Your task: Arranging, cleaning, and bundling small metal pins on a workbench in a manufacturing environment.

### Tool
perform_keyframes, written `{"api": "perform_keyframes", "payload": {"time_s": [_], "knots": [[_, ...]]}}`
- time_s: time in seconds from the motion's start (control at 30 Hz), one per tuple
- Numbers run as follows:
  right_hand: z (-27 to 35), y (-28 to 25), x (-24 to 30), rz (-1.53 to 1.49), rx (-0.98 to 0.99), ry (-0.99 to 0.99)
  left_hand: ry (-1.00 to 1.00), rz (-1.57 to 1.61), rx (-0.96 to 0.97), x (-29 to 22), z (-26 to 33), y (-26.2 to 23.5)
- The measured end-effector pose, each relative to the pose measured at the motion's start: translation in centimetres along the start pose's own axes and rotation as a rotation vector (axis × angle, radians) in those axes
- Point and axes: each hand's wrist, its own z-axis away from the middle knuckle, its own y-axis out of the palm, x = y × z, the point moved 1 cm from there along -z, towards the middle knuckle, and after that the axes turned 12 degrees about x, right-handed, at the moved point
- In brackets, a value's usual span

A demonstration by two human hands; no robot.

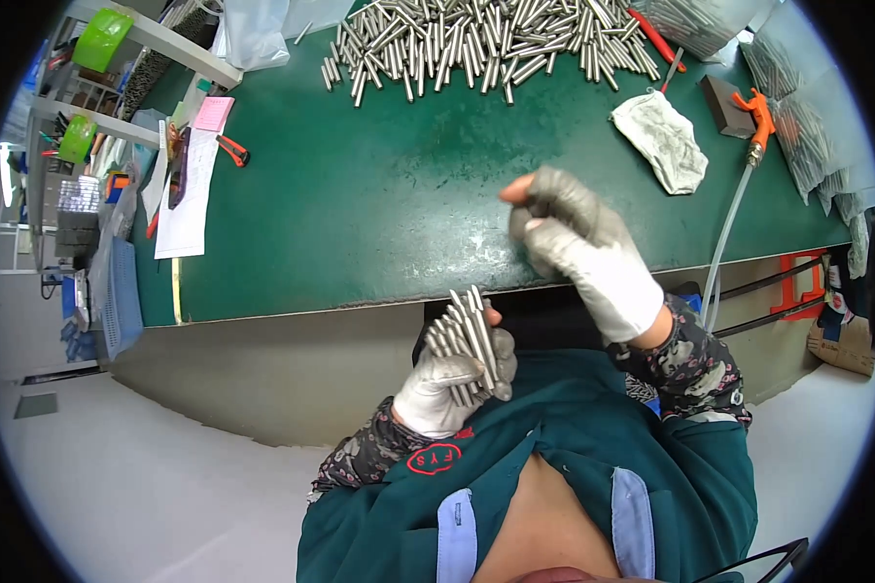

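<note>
A worker's left hand [433, 394] clamps a bundle of metal pins [465, 335] at lower centre of the frame; the right hand [585, 248], right of centre, curls its fingers, whether around anything cannot be told; a pin heap [486, 44] lies top centre on the green table [331, 194], 1 white cloth [663, 144] upper right.

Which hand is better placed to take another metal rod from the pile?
Probably the right hand: it is nearer the pile and looks empty, while the left hand holds a bunch of metal rods.
</note>
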Motion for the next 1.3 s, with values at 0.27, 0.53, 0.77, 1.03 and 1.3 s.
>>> {"api": "perform_keyframes", "payload": {"time_s": [0.27,0.53,0.77,1.03,1.3], "knots": [[-3.2,-1.5,1.9,0.481,0.176,-0.069,0.429,-0.999,0.057,-7.7,-8.9,2.7],[-6.0,-5.1,-2.3,0.410,-0.034,-0.264,0.326,-1.328,0.077,-8.6,-14.7,-1.7],[-6.6,-5.0,-2.8,0.250,-0.063,-0.203,0.371,-1.367,0.170,-9.4,-14.8,-3.0],[-6.1,-5.1,-2.3,0.345,-0.013,-0.095,0.342,-1.280,0.271,-9.2,-14.8,-1.4],[-6.3,-5.2,-2.8,0.363,-0.038,-0.047,0.143,-0.574,0.281,-9.4,-16.4,-3.5]]}}
